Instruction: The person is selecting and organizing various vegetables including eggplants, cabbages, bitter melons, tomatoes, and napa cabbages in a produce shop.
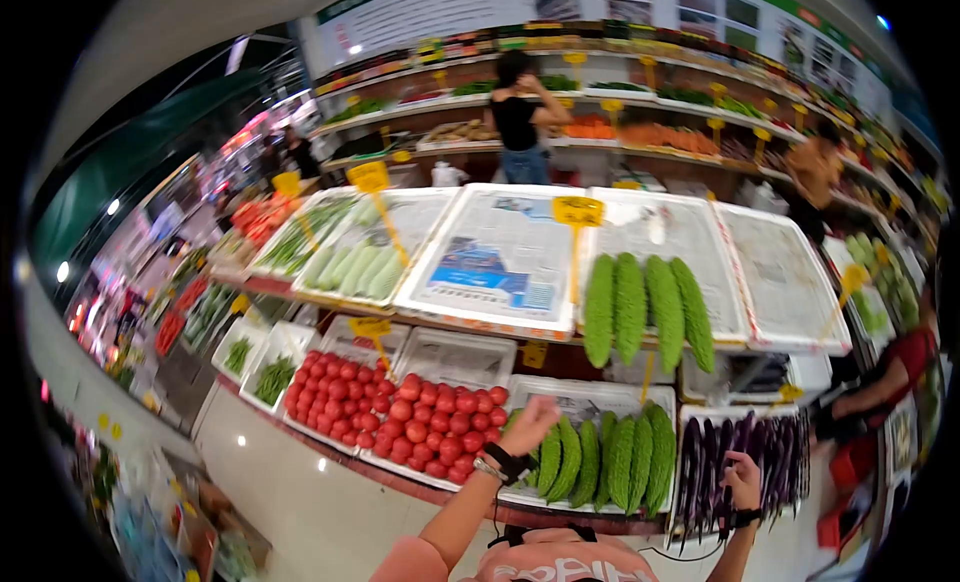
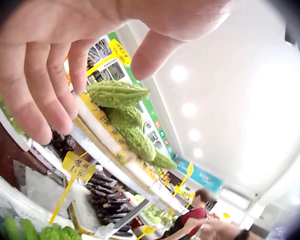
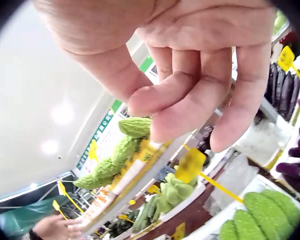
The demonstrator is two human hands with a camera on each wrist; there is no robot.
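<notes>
My left hand (image 1: 533, 427) hovers over the near end of the lower tray of green bitter melons (image 1: 622, 462), between them and the red tomatoes (image 1: 430, 422). In the left wrist view its fingers (image 2: 55, 75) hang loosely with nothing in them. My right hand (image 1: 741, 479) is above the purple eggplants (image 1: 700, 462). The right wrist view shows its fingers (image 3: 190, 105) loosely bent, thumb tip close to the index finger, holding nothing. Several more bitter melons (image 1: 630, 307) lie across the front edge of an upper tray.
Upper trays hold newspaper (image 1: 480, 272) and pale green gourds (image 1: 355, 270). Yellow price signs (image 1: 577, 212) stick up between trays. A person in black (image 1: 517, 117) stands by the back shelves; another in red (image 1: 905, 367) is at the right. Tiled floor (image 1: 270, 462) lies at left.
</notes>
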